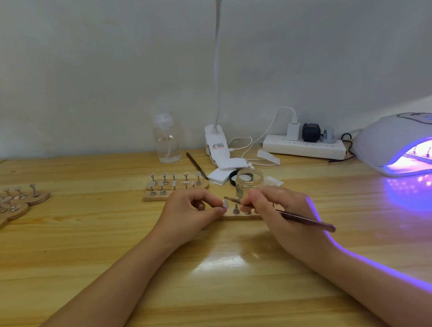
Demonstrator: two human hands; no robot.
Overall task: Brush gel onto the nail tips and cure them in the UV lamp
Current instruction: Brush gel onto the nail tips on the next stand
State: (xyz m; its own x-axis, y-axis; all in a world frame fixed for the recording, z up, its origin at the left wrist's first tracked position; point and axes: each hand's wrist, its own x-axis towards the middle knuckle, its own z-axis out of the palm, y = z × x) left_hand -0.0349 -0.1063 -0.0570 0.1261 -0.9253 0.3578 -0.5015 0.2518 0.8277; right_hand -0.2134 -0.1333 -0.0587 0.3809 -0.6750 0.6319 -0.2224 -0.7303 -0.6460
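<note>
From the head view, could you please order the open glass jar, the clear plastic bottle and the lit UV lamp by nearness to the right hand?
1. Open glass jar, just behind the right hand.
2. Clear plastic bottle, back left.
3. Lit UV lamp, far right.

Holder strip [238, 215] sits centre on the table [217, 289], between left hand [187, 215] and right hand [281, 210]; jar [249, 182] just behind it. Two more strips [176, 187] behind-left, UV lamp [406, 144] far right, power strip [305, 147] at the wall.
</note>
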